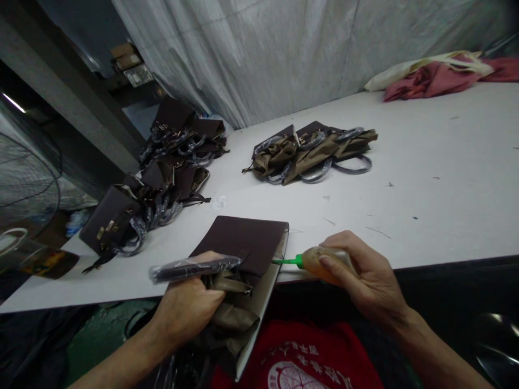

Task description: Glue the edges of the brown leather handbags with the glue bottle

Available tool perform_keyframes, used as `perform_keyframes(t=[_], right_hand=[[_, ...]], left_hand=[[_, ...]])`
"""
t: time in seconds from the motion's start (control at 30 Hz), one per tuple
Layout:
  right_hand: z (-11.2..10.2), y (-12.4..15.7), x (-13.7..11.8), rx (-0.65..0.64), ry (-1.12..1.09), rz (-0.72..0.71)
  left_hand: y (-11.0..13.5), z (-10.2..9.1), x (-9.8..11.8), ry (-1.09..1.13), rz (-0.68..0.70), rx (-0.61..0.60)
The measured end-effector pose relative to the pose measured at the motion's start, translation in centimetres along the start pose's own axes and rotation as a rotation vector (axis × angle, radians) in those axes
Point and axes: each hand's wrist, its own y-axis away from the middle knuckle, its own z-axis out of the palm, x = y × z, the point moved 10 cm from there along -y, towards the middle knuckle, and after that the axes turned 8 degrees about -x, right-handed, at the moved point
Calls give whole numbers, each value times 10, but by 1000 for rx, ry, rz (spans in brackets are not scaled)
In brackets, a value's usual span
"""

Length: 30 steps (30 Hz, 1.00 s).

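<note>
A dark brown handbag (pixel 251 237) with an olive-brown lining or body leans across the table's near edge, its pale side edge turned to the right. My left hand (pixel 190 302) is closed on the bag, below a handle (pixel 198 267) wrapped in clear plastic. In my right hand (pixel 360 270) is a squeeze bottle (pixel 326 263) of amber liquid, fingers wrapped round it. The bottle's green nozzle (pixel 288 261) points left, and its tip meets the bag's pale edge. Whether liquid is coming out is too small to tell.
Several dark brown bags (pixel 182 129) are heaped at the left of the white table (pixel 425 178). More olive-brown bags (pixel 312 151) lie in the middle at the back. Red and cream cloth (pixel 438 78) rests at the far right, before a grey sheet curtain (pixel 292 48).
</note>
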Motion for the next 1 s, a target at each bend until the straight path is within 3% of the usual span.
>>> perform_keyframes(t=[0.2, 0.37, 0.5, 0.6, 0.73, 0.9, 1.0], right_hand=[[-7, 5, -19, 97, 163, -138], [-9, 5, -18, 69, 59, -158], [-8, 6, -24, 31, 151, -198], [-12, 8, -30, 78, 180, -240], [-5, 7, -33, 19, 171, -261], [-16, 7, -31, 108, 184, -236], [-9, 6, -31, 29, 163, -241]], left_hand=[[2, 1, 1, 58, 0, 9], [-2, 1, 1, 52, -4, 11], [-3, 4, 2, 47, 7, 0], [-3, 5, 2, 45, -6, -4], [-3, 7, -1, 34, -34, -29], [0, 8, -4, 27, -56, -33], [0, 7, -6, 42, -58, -22]])
